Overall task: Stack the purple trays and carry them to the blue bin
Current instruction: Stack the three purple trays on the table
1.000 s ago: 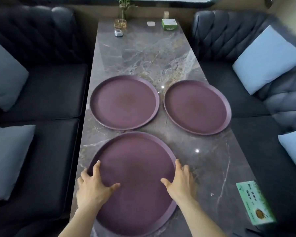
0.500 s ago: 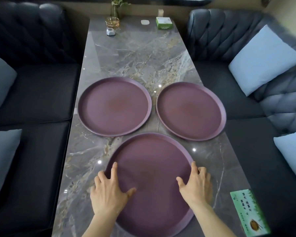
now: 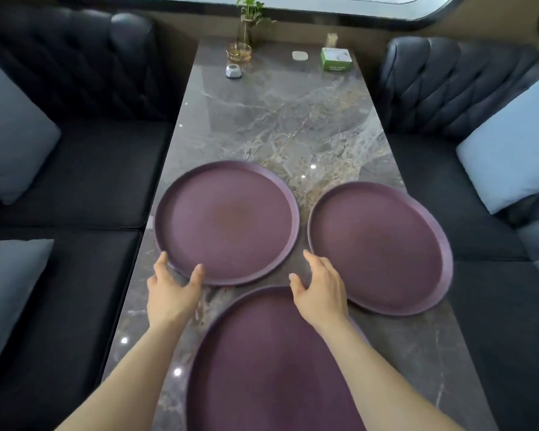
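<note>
Three round purple trays lie on a grey marble table (image 3: 280, 129). The near tray (image 3: 271, 374) is at the bottom centre, under my forearms. The far left tray (image 3: 227, 219) and the far right tray (image 3: 383, 247) lie side by side beyond it; the right one hangs slightly over the table's right edge. My left hand (image 3: 171, 290) is at the near left rim of the far left tray, thumb on the rim, fingers spread. My right hand (image 3: 321, 290) hovers open between the trays, above the near tray's far rim. No blue bin is in view.
Black padded sofas (image 3: 84, 181) run along both sides of the table, with pale blue cushions (image 3: 514, 150) on them. At the table's far end stand a plant in a vase (image 3: 249, 17), a glass dish (image 3: 238, 52), a small white object (image 3: 233, 71) and a green box (image 3: 336, 59).
Both hands have lifted off the near tray and moved forward toward the two far trays. The left hand now touches the far left tray's rim.
</note>
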Motion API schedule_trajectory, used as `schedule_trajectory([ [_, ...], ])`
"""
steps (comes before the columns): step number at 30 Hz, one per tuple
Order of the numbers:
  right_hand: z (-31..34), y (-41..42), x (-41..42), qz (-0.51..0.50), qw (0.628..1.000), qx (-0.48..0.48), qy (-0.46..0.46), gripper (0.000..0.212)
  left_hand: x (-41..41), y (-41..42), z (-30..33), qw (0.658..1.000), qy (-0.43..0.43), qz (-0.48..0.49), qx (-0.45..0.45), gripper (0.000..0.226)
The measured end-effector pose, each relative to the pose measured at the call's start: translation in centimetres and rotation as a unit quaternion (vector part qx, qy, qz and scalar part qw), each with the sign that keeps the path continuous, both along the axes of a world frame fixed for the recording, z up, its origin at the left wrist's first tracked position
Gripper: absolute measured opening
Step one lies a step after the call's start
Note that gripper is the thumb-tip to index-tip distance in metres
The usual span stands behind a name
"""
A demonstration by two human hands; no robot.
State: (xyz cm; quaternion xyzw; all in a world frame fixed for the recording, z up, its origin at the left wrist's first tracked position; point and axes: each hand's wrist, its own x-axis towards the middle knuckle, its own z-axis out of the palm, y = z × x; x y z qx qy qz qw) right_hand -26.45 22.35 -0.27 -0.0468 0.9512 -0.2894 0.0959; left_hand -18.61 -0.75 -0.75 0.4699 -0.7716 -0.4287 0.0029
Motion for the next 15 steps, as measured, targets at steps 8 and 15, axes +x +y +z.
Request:
schedule_trajectory([
  [8,-1.2,-4.7,-6.9,-0.144,0.933,-0.238,-0.228,0.088,-4.6,-2.4,-1.7,0.980,0.007,0.161,0.117,0.097],
  [15,-3.1,-5.0,-9.1,-0.240,0.907,-0.244,-0.243,0.078,-3.8,-4.8,-4.2,0.964,0.077,0.202,0.154,0.055],
])
